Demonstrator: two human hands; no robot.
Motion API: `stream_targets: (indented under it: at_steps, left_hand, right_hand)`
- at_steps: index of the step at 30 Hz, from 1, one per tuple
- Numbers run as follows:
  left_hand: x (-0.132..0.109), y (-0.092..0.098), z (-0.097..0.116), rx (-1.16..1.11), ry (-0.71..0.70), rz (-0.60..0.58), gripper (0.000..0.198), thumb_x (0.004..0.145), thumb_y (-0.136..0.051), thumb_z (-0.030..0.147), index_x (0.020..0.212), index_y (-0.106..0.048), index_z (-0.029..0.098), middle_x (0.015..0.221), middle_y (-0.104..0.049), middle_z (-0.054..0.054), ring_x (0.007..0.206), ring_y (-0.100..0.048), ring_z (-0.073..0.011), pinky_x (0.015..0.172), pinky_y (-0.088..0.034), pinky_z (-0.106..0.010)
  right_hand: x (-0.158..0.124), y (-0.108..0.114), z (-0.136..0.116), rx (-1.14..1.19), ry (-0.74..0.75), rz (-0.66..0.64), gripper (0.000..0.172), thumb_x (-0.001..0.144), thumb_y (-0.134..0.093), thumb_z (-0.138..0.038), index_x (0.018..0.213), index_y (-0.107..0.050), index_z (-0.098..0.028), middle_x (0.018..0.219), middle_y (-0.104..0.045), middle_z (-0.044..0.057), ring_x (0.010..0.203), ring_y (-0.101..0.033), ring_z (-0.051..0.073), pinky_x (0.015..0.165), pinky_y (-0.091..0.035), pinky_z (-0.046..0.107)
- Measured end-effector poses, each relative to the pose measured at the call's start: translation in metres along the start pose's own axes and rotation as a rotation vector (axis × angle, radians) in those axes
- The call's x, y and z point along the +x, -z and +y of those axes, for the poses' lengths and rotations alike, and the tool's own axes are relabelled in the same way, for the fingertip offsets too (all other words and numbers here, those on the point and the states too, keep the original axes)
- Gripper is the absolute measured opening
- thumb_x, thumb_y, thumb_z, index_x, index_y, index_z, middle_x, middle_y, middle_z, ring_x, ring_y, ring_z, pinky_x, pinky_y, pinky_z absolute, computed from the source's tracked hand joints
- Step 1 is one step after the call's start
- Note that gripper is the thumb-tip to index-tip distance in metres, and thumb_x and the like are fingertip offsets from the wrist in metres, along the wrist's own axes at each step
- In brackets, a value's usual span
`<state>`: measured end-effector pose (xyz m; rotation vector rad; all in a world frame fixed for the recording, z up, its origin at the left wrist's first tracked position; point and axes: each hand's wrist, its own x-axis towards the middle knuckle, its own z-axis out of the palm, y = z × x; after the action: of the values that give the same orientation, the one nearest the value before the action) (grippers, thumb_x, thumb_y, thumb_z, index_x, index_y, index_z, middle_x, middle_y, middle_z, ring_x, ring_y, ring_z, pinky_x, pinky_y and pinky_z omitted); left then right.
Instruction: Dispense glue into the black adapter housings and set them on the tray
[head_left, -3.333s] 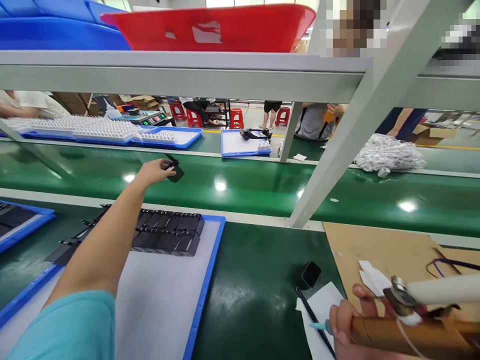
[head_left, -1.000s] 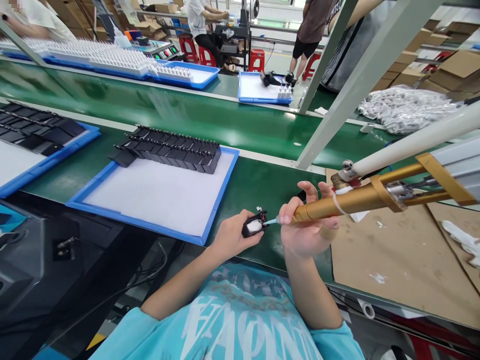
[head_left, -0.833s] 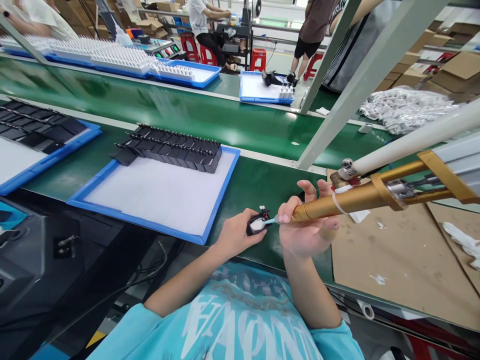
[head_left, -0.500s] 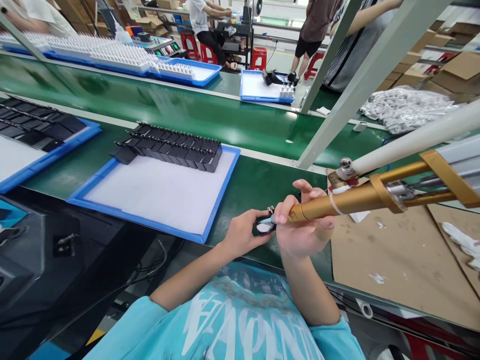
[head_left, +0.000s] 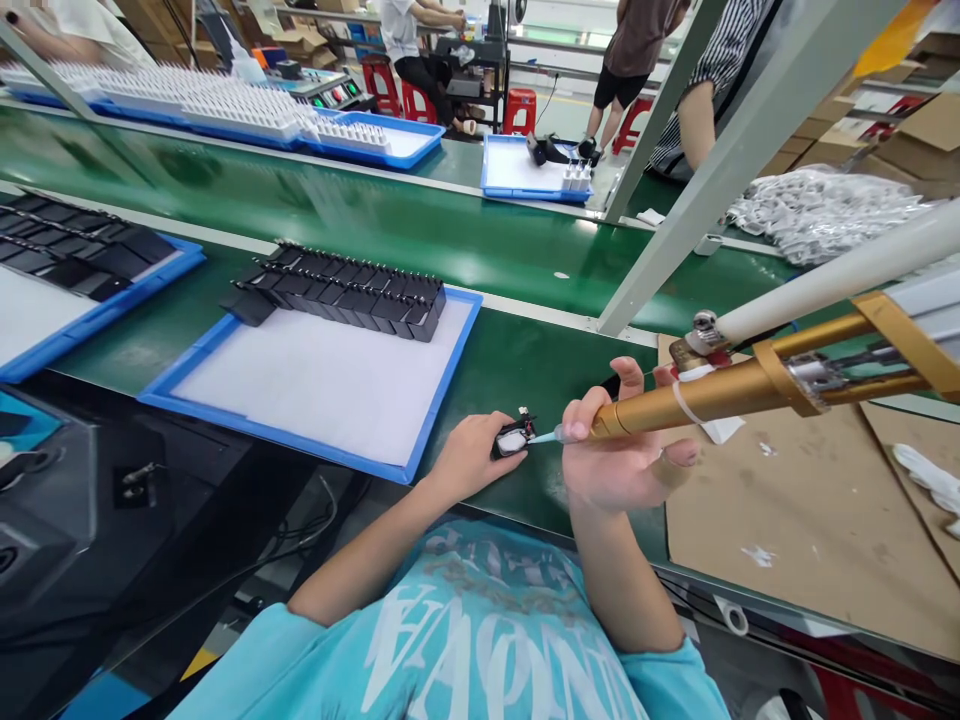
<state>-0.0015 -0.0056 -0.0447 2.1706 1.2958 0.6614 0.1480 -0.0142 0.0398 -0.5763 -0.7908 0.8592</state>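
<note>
My left hand [head_left: 471,455] is closed around a small black plug housing [head_left: 514,438] with a white inside and metal pins on top, low over the green bench. My right hand [head_left: 619,450] grips the front of a gold glue dispenser [head_left: 682,400], some of its fingers raised off the barrel. A pale blue nozzle [head_left: 551,436] points left from the dispenser, its tip at or very near the right edge of the housing. Whether the tip touches is too small to tell.
Left of my hands lies a blue tray [head_left: 442,400] with rows of black housings [head_left: 345,290]. Another tray [head_left: 169,260] stands further left. A slanted metal post [head_left: 675,210] rises beyond my right hand. Cardboard [head_left: 787,500] covers the bench at right. Co-workers stand and sit behind.
My right hand and the dispenser have moved right, away from my left hand. My left hand has shifted slightly left with the housing, and the nozzle now shows between them.
</note>
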Motion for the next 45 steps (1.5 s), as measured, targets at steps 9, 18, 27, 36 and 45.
stream_targets:
  at_steps: [9,18,27,36,45]
  left_hand:
    - [0.017,0.006,0.0,-0.217,0.049,-0.096,0.054,0.082,-0.067,0.043,0.13,-0.052,0.022,0.131,-0.061,-0.008,0.122,-0.056,-0.0253,0.105,-0.043,-0.042]
    - [0.022,-0.004,-0.007,-0.397,-0.118,-0.049,0.031,0.091,-0.049,0.017,0.121,-0.056,0.022,0.11,-0.07,-0.002,0.101,-0.065,-0.0147,0.092,-0.05,-0.028]
    - [0.01,0.004,-0.002,0.002,-0.327,0.013,0.042,0.098,-0.045,0.025,0.139,-0.045,0.022,0.116,-0.068,-0.007,0.105,-0.053,-0.0226,0.091,-0.046,-0.041]
    - [0.01,-0.005,0.0,-0.107,-0.249,0.115,0.017,0.094,-0.055,0.025,0.109,-0.063,0.021,0.11,-0.07,-0.003,0.096,-0.059,-0.0162,0.086,-0.051,-0.03]
    - [0.016,0.001,0.006,0.366,-0.183,-0.197,0.031,0.095,-0.049,0.042,0.118,-0.057,0.024,0.105,-0.066,-0.004,0.09,-0.059,-0.0212,0.074,-0.049,-0.032]
  right_hand:
    - [0.004,0.023,-0.004,0.01,0.021,0.05,0.036,0.082,-0.045,-0.056,0.107,-0.06,-0.035,0.112,-0.054,0.0,0.047,-0.049,0.007,0.039,-0.037,0.027]
    - [0.005,0.034,-0.005,0.065,0.041,0.037,0.037,0.081,-0.048,-0.053,0.11,-0.06,-0.033,0.108,-0.058,-0.001,0.045,-0.051,0.008,0.038,-0.039,0.028]
    - [0.006,0.038,-0.007,0.069,0.039,0.031,0.032,0.082,-0.049,-0.049,0.106,-0.062,-0.033,0.106,-0.058,-0.002,0.046,-0.052,0.008,0.038,-0.04,0.027]
    - [0.007,0.04,-0.008,0.092,0.041,0.018,0.026,0.082,-0.05,-0.048,0.098,-0.063,-0.032,0.103,-0.059,-0.003,0.047,-0.056,0.008,0.04,-0.04,0.027]
    - [0.009,0.041,-0.008,0.044,0.032,0.047,0.031,0.081,-0.049,-0.051,0.102,-0.063,-0.033,0.101,-0.057,-0.002,0.044,-0.053,0.008,0.038,-0.04,0.027]
